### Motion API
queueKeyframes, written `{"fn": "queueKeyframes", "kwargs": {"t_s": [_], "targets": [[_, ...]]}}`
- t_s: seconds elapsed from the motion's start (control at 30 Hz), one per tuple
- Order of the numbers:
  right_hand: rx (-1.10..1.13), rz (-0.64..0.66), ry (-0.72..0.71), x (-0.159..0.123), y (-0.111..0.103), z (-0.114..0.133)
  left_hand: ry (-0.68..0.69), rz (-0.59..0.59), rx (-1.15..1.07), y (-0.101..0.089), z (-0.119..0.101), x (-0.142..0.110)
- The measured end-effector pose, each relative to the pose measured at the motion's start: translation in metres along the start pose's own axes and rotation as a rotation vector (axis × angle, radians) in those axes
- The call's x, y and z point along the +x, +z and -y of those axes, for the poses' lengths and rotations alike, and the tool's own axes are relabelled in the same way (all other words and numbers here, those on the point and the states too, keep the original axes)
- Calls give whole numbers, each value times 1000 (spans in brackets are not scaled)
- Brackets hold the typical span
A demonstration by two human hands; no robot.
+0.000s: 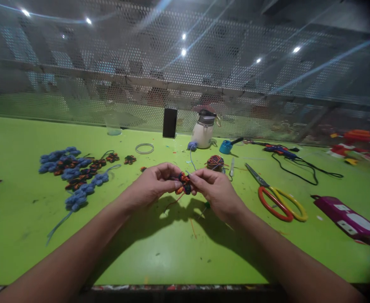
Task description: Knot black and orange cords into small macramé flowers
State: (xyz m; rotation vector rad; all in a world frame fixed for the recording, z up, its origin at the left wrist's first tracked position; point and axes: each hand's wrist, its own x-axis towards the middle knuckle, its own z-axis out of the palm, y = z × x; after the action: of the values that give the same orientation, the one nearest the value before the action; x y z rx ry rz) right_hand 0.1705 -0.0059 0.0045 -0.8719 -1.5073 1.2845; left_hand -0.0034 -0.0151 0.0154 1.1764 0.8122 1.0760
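Both my hands meet above the middle of the green table [159, 252]. My left hand [155, 183] and my right hand [215, 187] pinch a small knotted cord flower [184, 182] of dark blue and orange cord between their fingertips. Loose orange cord ends hang from it toward the table. A ball of multicoloured cord [215, 162] lies just behind my right hand.
A pile of blue and orange cord flowers [74, 172] lies at the left. Scissors [276, 198] with red and yellow handles lie at the right, beside a purple box [345, 216]. A white bottle [204, 130], a dark phone [170, 122], a ring [144, 148] and a perforated metal wall stand behind.
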Motion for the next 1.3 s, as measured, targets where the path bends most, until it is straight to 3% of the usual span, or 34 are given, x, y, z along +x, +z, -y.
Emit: {"fn": "queueKeyframes", "kwargs": {"t_s": [0.13,0.27,0.6,0.7,0.87,0.97,1.3], "targets": [[136,70,50,2,-1,-4,-53,-52,-25,-3,2,3],[151,41,47,1,-2,-1,-73,-73,-49,-4,3,5],[-448,-85,-253,-7,10,3,-22,23,87,-7,5,3],[-411,-63,-244,-7,9,2,-24,13,78,-6,3,3],[-282,-37,-85,-5,7,-4,-20,-63,205,-3,4,4],[-259,-40,-89,-3,6,-8,-1,-96,283,-3,6,6],[-277,2,-163,-5,7,-10,-35,-66,147,-7,8,8]]}}
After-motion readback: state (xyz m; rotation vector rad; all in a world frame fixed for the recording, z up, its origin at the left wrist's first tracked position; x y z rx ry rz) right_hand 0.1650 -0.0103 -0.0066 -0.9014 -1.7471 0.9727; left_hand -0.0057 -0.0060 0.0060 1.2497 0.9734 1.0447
